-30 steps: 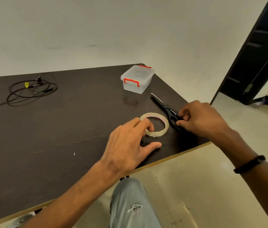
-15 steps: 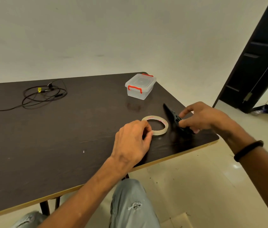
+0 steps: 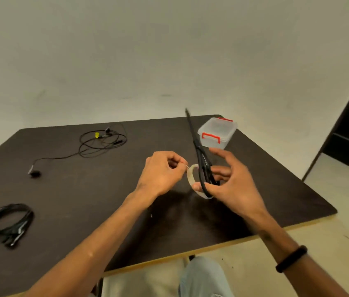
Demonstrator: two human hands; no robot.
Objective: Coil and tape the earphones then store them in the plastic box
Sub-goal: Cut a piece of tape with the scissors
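Observation:
My right hand (image 3: 231, 185) holds black scissors (image 3: 199, 151) upright, blades pointing up and away, and also grips the clear tape roll (image 3: 191, 179) lifted above the table. My left hand (image 3: 160, 172) pinches the loose end of the tape at the roll's left edge. Loose black earphones (image 3: 101, 142) with a yellow tag lie uncoiled at the table's far left. A second, coiled black earphone bundle (image 3: 8, 224) lies at the near left. The clear plastic box (image 3: 217, 132) with red latches stands shut at the far right, behind the scissors.
The dark brown table (image 3: 83, 200) has its near edge along the bottom and its right corner close to my right forearm. A dark door stands at the far right. My knee in light jeans shows below the table edge.
Both the tape roll and the scissors have left the table: my right hand lifted them, and my left hand moved from resting on the roll to pinching its end. The view shifted left.

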